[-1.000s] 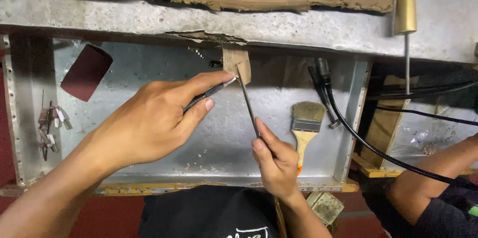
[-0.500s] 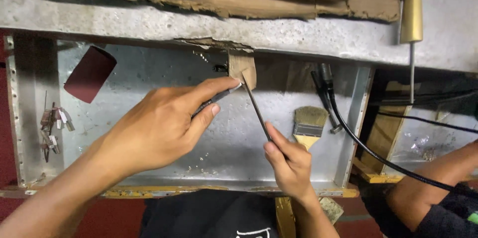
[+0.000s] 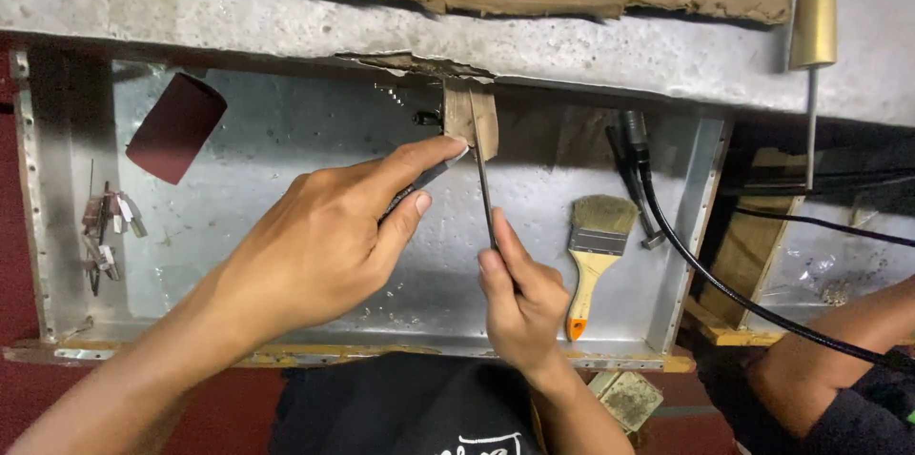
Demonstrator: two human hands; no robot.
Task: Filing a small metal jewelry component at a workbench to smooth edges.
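A shallow, scratched sheet-metal tray (image 3: 286, 141) with riveted rims is lying under a rough grey concrete ledge (image 3: 286, 7) topped with splintered wood. A thin dark steel file (image 3: 484, 193) is slanting from the middle of the tray up to a small worn wooden block (image 3: 471, 117) at the tray's far edge. The left hand (image 3: 324, 245) is reaching in palm-down, its index finger stretched out and pressing the file's tip against the block, the thumb tucked beneath. The right hand (image 3: 519, 298) is gripping the file's lower end, fingers clamped around it, thumb lying along the shaft. A bristle paintbrush with a pale wooden handle (image 3: 596, 245) is lying near the tray's right edge, beside a black rubber cable (image 3: 705, 274). A dark red curled sheet of sandpaper (image 3: 176, 126) is resting by the far left corner.
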